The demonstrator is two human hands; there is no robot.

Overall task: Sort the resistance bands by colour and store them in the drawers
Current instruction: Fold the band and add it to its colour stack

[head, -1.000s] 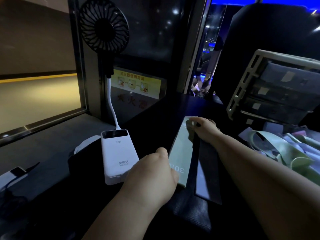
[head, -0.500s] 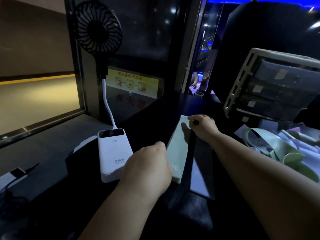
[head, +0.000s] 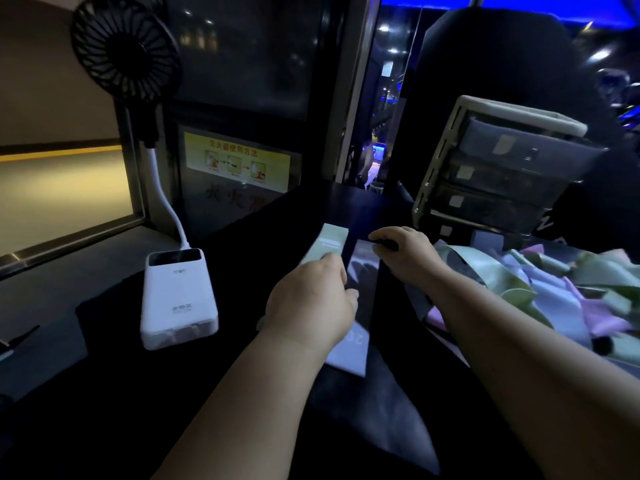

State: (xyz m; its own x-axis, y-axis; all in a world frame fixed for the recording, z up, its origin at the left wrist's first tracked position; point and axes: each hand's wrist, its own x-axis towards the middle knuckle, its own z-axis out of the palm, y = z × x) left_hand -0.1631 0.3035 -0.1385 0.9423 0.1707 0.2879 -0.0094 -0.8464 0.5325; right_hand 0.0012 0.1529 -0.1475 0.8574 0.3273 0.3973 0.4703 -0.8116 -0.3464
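Observation:
A pale green resistance band (head: 329, 241) lies flat on the dark table. A lavender-grey band (head: 355, 344) lies flat beside it on the right. My left hand (head: 311, 303) is knuckles-up over the middle of the green band, fingers curled down onto it and thumb at the lavender band's edge; its fingertips are hidden. My right hand (head: 407, 252) pinches the far end of the lavender-grey band. A loose pile of green, pink and lavender bands (head: 561, 289) lies at the right. The white-framed drawer unit (head: 502, 168) stands behind the pile, drawers closed.
A white power bank (head: 176, 299) lies left of the bands, its white cable rising to a black fan (head: 126, 50). A yellow instruction sign (head: 237, 161) is on the back panel. A dark chair back stands behind the drawers.
My left hand slid forward from the green band's near end to its middle. My right hand shifted right from the green band's far end to the lavender-grey band's far end.

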